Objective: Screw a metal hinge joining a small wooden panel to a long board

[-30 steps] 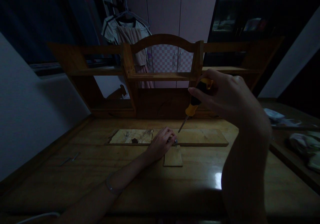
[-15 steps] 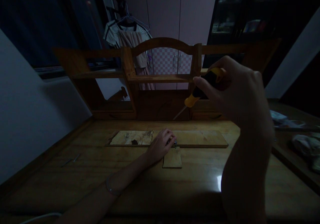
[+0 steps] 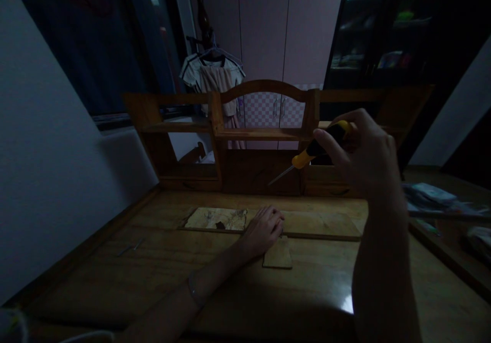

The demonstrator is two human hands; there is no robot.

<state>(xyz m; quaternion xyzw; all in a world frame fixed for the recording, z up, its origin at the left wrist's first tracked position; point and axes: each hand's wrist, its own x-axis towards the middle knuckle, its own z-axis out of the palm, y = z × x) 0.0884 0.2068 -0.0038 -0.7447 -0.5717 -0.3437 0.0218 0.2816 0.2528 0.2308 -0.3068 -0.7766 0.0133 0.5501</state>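
My right hand (image 3: 366, 151) grips a yellow-and-black screwdriver (image 3: 321, 143) by its handle. It is raised above the table, and the thin shaft slants down to the left with its tip in the air, touching nothing. My left hand (image 3: 264, 230) rests on a long wooden board (image 3: 322, 224), fingers curled together near the board's front edge. Whatever small piece lies beneath those fingers is mostly hidden. Just in front, a small square wooden piece (image 3: 277, 255) lies against the long board. A torn, pale patch (image 3: 215, 219) with a dark spot covers the board's left part.
Two thin metal pieces (image 3: 130, 247) lie on the wooden table (image 3: 161, 261) at left. A wooden shelf unit (image 3: 261, 136) stands along the back. Bags and other items (image 3: 433, 195) sit beyond the right edge, and a white cable (image 3: 88, 335) runs at the lower left.
The view has shifted, so the scene sits lower and further right. My left fingers now cover the small shiny metal piece seen before. The screwdriver stays raised in my right hand.
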